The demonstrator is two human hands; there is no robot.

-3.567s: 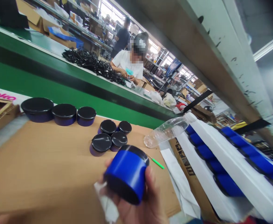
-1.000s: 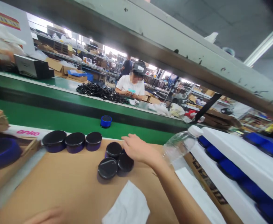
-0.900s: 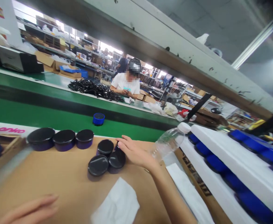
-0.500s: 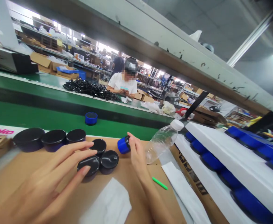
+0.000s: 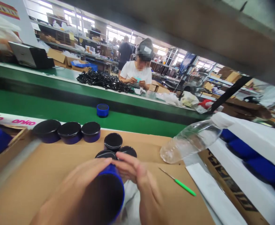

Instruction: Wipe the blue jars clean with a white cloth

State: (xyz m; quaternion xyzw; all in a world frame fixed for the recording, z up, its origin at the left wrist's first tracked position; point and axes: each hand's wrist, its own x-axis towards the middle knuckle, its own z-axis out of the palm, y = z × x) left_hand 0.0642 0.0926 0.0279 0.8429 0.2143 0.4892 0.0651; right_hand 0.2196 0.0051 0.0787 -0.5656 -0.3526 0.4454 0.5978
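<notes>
Close to me, a round blue speaker-like unit [image 5: 104, 200] is tilted with its dark round face towards me. My left hand [image 5: 71, 187] grips it from the left, fingers over its upper side. My right hand [image 5: 142, 178] is at its right, fingers stretched out, their tips by the unit's upper edge; whether they touch it I cannot tell. A gap shows between that palm and the unit. Just beyond the hands stands a cluster of black-topped round units [image 5: 113, 141], partly hidden. A white cloth or sheet [image 5: 130, 197] lies below, mostly covered.
More black-topped units [image 5: 69, 132] line the cardboard's [image 5: 59, 162] far edge. A green-handled pick [image 5: 184, 187] and a leaning clear bottle [image 5: 186, 140] are at right, beside stacked white trays [image 5: 257, 134]. One blue unit [image 5: 103, 110] sits on the green belt [image 5: 132, 120]. A co-worker [image 5: 137, 70] sits opposite.
My right hand has brought the blue unit down and towards me, and my left hand has left the cluster and closed on it. The camera view has shifted.
</notes>
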